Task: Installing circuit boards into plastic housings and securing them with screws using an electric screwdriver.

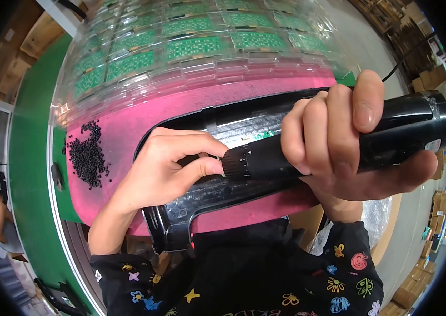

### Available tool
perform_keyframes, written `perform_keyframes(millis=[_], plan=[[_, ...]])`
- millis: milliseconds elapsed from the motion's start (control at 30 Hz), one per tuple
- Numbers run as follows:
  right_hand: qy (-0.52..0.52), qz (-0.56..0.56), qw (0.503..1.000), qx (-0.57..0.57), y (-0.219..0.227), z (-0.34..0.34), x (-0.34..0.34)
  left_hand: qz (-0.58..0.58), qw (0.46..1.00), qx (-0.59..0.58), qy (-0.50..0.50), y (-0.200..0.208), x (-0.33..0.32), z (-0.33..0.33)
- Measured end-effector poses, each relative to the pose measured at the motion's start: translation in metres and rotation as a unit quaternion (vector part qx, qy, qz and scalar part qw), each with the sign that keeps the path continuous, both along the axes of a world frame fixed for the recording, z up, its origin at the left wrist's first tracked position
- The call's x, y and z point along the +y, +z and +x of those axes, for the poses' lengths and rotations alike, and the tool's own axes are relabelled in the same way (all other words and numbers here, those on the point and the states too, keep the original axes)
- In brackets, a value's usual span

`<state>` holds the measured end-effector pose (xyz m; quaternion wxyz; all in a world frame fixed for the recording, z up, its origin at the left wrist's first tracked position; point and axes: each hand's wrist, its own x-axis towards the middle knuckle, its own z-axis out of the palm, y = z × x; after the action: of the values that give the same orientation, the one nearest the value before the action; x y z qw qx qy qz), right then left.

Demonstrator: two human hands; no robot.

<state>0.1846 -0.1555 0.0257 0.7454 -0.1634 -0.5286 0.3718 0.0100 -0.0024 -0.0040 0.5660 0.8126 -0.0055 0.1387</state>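
Observation:
My right hand (338,137) is wrapped round the thick body of a black electric screwdriver (402,124), which lies almost level with its nose pointing left. At that nose, beside the ribbed adjusting ring (236,163), the thumb and forefinger of my left hand (167,166) are pinched together. What they hold, if anything, is hidden by the fingertips. Under both hands rests a long black plastic housing (173,224) with a raised rim. Part of a small green circuit board (266,135) shows inside it, partly covered by the screwdriver.
A pink mat (123,110) covers the green bench (28,174). On its left lies a pile of tiny black parts, seemingly screws (88,158). Stacked clear plastic trays (196,68) of green circuit boards stand at the back. A black cable (404,58) runs at the upper right.

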Motion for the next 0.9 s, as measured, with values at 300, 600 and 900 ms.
perform_keyframes(millis=[300,600,900], plan=[[-0.006,-0.026,0.999,-0.021,0.007,0.008,-0.008,0.072,0.976,-0.157,0.133,0.007,0.005,-0.003],[-0.225,-0.137,0.963,-0.052,0.000,0.026,0.000,0.215,0.975,-0.038,0.039,0.000,0.004,-0.001],[-0.235,-0.135,0.960,-0.069,-0.001,0.022,0.004,0.205,0.978,-0.033,0.020,-0.008,0.002,0.000]])
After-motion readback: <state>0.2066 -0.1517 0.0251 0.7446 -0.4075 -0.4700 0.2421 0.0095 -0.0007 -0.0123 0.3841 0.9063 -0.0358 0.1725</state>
